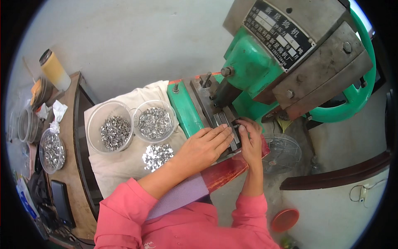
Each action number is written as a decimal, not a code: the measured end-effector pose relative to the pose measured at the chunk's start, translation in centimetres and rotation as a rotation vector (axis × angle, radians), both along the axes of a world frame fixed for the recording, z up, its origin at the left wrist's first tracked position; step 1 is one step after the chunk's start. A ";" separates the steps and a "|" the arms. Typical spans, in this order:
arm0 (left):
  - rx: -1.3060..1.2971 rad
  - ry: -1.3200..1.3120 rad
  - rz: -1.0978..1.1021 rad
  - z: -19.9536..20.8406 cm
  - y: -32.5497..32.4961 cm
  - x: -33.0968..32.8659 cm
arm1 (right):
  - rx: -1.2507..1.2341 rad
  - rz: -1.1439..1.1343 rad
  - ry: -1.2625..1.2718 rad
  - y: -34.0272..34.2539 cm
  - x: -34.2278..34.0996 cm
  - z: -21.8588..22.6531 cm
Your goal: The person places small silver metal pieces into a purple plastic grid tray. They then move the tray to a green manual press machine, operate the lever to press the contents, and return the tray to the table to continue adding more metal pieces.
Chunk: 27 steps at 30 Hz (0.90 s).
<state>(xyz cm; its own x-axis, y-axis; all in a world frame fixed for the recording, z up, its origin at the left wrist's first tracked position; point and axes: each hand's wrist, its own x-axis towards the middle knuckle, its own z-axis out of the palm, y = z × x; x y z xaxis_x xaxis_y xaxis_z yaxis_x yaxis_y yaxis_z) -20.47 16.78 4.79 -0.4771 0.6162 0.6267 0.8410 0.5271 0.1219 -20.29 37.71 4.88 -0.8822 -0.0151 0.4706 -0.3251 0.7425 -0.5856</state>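
Note:
My left hand [207, 144] lies over the steel die [221, 120] on the press bed, fingers straight and side by side, tips on the die's near part; its thumb is hidden. On the die's right side, my right hand [250, 137] has its fingers bent and its thumb close to them, beside a small dark part. What it pinches is too small to make out. Above both hands stands the green press [253, 66], its dark ram [226, 93] just behind the die. Small shiny metal pieces [158, 157] lie loose on the cloth left of my left hand.
Two clear plastic tubs, a left one [92, 137] and a right one [172, 135], hold small metal parts on beige cloth [99, 166]. At left, a wooden table [76, 166] carries another tub [62, 159], a phone [62, 203] and a yellow bottle [56, 70]. A fan [284, 153] stands behind right.

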 end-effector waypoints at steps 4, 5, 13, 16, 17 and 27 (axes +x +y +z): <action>0.028 -0.017 0.005 -0.4 0.0 0.2 | -0.041 0.126 -0.125 1.2 -1.4 -0.4; 0.038 -0.022 0.009 -0.5 0.1 0.2 | -0.063 0.134 -0.142 1.3 -1.7 -0.5; 0.191 -0.129 -0.049 -1.5 0.3 0.4 | -0.073 0.096 -0.151 1.2 -2.1 -0.6; 0.289 -0.206 -0.101 -1.8 0.2 0.3 | -0.049 0.064 -0.131 0.8 -2.1 -0.5; 0.340 -0.230 -0.123 -2.0 0.3 0.2 | -0.041 0.049 -0.138 1.0 -2.2 -0.5; 0.509 -0.586 0.011 -2.5 -0.3 -0.2 | -0.044 -0.420 0.532 3.7 0.1 2.9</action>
